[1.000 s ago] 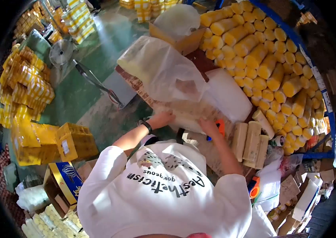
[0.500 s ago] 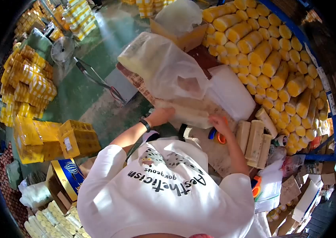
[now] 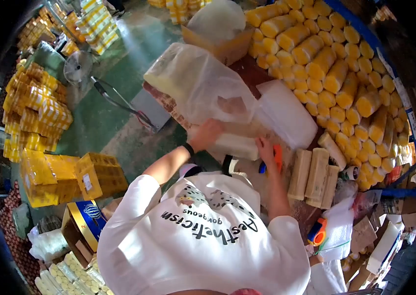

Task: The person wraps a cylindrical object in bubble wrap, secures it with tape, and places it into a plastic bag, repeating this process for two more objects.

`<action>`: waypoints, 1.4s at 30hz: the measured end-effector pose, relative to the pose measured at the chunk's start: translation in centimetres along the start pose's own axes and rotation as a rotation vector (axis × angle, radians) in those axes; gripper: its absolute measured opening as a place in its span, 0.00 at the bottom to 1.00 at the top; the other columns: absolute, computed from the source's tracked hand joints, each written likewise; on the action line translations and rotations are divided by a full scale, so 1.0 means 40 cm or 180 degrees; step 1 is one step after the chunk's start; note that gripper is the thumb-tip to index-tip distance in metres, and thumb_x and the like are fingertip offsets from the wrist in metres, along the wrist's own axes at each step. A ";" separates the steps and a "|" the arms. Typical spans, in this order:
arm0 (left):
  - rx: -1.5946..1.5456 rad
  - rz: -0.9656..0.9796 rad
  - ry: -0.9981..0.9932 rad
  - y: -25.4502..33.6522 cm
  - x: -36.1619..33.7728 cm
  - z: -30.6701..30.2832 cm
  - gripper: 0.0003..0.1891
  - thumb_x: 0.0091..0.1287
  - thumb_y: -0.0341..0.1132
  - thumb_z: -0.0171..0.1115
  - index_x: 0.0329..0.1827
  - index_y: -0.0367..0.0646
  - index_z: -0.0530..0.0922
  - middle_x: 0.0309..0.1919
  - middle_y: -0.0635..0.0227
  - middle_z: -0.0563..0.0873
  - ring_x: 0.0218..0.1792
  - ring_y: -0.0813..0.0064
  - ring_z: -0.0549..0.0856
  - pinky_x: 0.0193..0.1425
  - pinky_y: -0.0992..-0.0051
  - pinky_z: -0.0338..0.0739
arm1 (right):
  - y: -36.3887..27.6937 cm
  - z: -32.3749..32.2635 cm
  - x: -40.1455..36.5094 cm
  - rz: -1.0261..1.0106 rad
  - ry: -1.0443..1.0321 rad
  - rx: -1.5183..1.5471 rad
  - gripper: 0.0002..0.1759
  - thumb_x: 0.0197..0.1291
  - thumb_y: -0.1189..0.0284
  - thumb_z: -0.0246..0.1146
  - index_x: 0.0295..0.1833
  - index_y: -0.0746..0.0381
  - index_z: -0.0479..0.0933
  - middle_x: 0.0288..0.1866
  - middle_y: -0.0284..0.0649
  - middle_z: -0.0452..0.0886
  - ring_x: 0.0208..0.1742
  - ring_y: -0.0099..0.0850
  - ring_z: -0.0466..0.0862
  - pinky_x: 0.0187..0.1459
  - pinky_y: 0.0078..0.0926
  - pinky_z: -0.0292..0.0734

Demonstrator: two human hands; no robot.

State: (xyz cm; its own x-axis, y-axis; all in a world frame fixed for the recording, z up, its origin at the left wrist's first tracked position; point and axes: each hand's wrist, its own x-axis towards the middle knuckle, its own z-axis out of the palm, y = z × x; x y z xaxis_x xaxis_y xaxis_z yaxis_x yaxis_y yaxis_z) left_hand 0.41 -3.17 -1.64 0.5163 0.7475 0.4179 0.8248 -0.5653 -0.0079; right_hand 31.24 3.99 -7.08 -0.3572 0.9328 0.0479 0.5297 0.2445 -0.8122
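Note:
On the worktable [image 3: 286, 184] lies a pale, wrapped roll-like bundle [image 3: 237, 146] right in front of my body. My left hand [image 3: 207, 133] rests at the bundle's left end, its fingers partly hidden by the hand itself. At the other end, the bent fingers of my right hand [image 3: 265, 149] touch the bundle's edge; I cannot make out a firm grip. Clear plastic sheeting [image 3: 193, 81] covers a pale block just beyond the hands. An orange and blue tape dispenser [image 3: 277, 157] sits beside my right hand, partly behind it.
Three wrapped bundles [image 3: 317, 177] lie together at right, with another beside them. Yellow-ended rolls [image 3: 335, 76] are piled behind. A white foam sheet [image 3: 286, 115] lies beyond my right hand. Another tape dispenser [image 3: 317, 232] is lower right. Yellow cartons [image 3: 100, 178] stand left.
My left hand has moved right and slightly up along the bundle. My right hand has shifted slightly left, and its forearm is drawn inward.

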 end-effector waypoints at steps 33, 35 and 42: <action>0.0014 -0.0211 -0.1145 0.178 0.076 0.144 0.38 0.53 0.50 0.62 0.65 0.37 0.68 0.58 0.52 0.76 0.55 0.55 0.76 0.54 0.54 0.69 | -0.212 0.416 0.477 -0.0247 -0.0701 -0.2000 0.29 0.48 0.63 0.67 0.57 0.61 0.73 0.53 0.52 0.78 0.54 0.51 0.77 0.57 0.50 0.71; 0.0205 -0.0392 -0.1072 0.177 0.087 0.195 0.39 0.51 0.51 0.64 0.65 0.39 0.67 0.59 0.56 0.74 0.54 0.59 0.76 0.53 0.59 0.68 | -0.241 0.345 0.543 -0.0198 -0.0670 -0.1714 0.24 0.51 0.65 0.65 0.55 0.60 0.75 0.52 0.52 0.78 0.53 0.50 0.77 0.55 0.49 0.72; -0.0892 -0.0611 -0.0893 0.137 0.125 0.162 0.28 0.59 0.40 0.57 0.64 0.43 0.69 0.52 0.59 0.78 0.49 0.57 0.77 0.49 0.54 0.69 | -0.183 0.228 0.536 0.0014 -0.1316 -0.0700 0.18 0.56 0.67 0.62 0.51 0.63 0.74 0.42 0.49 0.82 0.42 0.46 0.81 0.47 0.41 0.75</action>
State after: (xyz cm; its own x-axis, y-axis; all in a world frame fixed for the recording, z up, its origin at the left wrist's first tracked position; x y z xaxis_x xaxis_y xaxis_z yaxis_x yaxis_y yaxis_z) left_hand 9.00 -0.27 -5.46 0.4343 0.8921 0.1247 0.8375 -0.4509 0.3087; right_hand 12.68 19.77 -5.40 -0.6076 0.7611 -0.2271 0.6663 0.3328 -0.6673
